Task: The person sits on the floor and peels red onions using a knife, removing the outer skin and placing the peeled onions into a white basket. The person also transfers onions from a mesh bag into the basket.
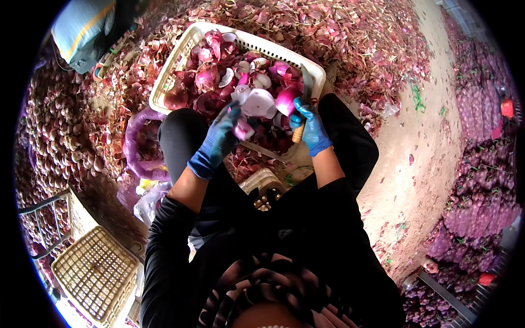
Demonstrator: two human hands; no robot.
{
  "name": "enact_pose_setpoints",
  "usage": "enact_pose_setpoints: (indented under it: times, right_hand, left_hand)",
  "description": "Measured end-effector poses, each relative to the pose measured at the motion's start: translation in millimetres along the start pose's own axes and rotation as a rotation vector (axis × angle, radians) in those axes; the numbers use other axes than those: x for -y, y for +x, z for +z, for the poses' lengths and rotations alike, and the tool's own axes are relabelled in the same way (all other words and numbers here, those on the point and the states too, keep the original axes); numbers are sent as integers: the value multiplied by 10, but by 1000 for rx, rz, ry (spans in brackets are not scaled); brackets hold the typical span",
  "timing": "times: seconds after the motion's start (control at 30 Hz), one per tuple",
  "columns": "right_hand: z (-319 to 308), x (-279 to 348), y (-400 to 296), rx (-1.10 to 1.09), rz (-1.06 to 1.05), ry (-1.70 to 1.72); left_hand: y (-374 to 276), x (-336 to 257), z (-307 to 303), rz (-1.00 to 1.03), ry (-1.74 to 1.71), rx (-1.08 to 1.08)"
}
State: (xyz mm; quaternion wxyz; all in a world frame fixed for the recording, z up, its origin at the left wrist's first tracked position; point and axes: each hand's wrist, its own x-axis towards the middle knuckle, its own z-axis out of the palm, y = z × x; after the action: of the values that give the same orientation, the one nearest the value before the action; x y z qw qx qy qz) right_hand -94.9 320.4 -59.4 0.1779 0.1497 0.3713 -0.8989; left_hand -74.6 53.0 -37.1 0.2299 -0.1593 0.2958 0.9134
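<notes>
Before me stands a cream plastic crate (262, 39) holding red onions and cut onion pieces. My left hand (223, 129), in a blue coated glove, has a purple-and-white onion piece (243, 129) at its fingers, over the crate's near side. My right hand (310, 123), gloved alike, grips the wooden handle (298, 133) of a knife, whose blade (306, 82) points away from me over the crate's right end. A bright magenta onion piece (286, 100) touches or lies just beside the right fingertips. Between the hands is a large pale cut onion piece (258, 103).
Dry onion skins (361, 37) cover the floor beyond the crate. A purple mesh sack (130, 135) lies by my left knee. Onions (65, 135) are heaped at the left, above an upturned plastic crate (96, 270). Filled mesh sacks (475, 164) line the right side.
</notes>
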Motion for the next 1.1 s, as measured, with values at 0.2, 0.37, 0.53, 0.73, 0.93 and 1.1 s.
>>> enact_pose_setpoints:
  times: [0.2,0.37,0.53,0.73,0.93,1.1]
  right_hand:
    - [116,68,-24,227,337,458]
    - [501,-37,-274,70,174,134]
    - [1092,-27,-591,79,-153,-680]
    - [1246,14,-921,122,-186,-942]
    - [1359,209,-1053,107,-834,-1853]
    - [1450,216,-1096,196,-788,-2242]
  left_hand:
    - [23,-130,62,34,-222,116]
    - [-74,-32,118,120,290,-142]
    - [-279,4,246,113,423,407]
    - [-397,-115,307,279,495,557]
    - [-337,-21,202,342,714,461]
    - [-411,-104,266,411,925,422]
